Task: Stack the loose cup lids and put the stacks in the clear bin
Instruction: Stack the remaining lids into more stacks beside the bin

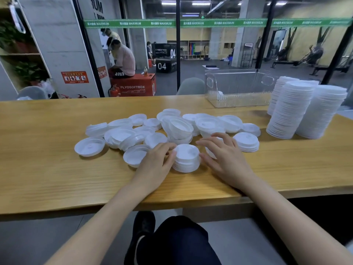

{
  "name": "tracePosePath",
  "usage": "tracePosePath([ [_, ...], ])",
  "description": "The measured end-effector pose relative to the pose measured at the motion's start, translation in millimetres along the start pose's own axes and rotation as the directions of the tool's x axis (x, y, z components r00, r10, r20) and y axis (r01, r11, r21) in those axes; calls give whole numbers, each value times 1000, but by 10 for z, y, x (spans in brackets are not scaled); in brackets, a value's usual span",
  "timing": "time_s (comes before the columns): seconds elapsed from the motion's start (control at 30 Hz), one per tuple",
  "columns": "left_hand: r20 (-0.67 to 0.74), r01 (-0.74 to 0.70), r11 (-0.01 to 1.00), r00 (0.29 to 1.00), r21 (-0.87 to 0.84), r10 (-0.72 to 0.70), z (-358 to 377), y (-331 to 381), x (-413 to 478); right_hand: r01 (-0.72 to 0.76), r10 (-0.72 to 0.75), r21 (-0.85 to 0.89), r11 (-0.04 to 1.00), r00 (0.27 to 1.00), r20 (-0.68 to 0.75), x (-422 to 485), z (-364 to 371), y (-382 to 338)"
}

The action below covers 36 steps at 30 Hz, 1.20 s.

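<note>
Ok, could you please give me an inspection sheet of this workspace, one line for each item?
Surface: wooden table, no damage seen.
Job's things: loose lids scattered mid-table, some upside down; small stack at the front; tall stacks standing at the right; clear bin at the far edge, holding almost nothing.
Clutter: nothing seen.
Grippers: left hand grips the small stack's left side with curled fingers; right hand is spread, its thumb at the stack's right side.
Cables: nothing seen.
Surroundings: glass wall behind the table; beyond it a gym, with a seated person on a red box.
</note>
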<state>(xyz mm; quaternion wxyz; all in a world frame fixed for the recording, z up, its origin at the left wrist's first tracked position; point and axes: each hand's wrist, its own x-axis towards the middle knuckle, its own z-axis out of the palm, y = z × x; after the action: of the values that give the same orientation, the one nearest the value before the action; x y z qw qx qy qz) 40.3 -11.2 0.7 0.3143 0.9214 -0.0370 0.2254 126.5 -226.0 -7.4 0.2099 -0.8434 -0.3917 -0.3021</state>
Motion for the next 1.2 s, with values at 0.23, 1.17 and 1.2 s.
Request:
tracePosePath([
  [0.23,139,-94,963,989,253,60,-206,-149,-32,98,-93,-28,995,986,139,139,112,-150],
  [1.17,182,60,979,983,-194,-24,137,133,40,43,-57,137,990,993,106,9,-13,30],
  [1.2,180,63,979,983,-196,-27,115,123,24,53,-71,160,986,991,112,11,-17,29],
])
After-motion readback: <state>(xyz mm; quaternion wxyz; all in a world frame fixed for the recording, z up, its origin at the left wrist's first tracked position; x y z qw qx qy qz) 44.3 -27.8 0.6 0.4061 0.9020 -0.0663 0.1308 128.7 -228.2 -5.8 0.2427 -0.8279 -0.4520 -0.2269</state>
